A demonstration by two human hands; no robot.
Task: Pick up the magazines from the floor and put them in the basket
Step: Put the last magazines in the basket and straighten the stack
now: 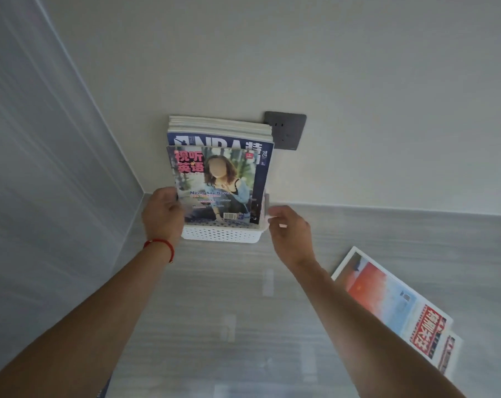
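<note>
A white perforated basket (220,233) stands on the floor against the wall. Several magazines stand upright in it, a dark blue one (260,165) at the front of the stack. In front of that is a magazine with a woman on its cover (214,182), lower end in the basket. My left hand (163,214) grips this magazine by its left edge. My right hand (289,231) hovers just right of the basket's right rim, fingers apart, holding nothing. A magazine with a red and blue cover (387,300) lies flat on the floor at the right, another (449,354) partly under it.
A dark grey wall socket (286,130) sits on the white wall behind the stack. A second wall (42,168) closes in at the left, forming a corner. The floor (229,311) is grey wood-look.
</note>
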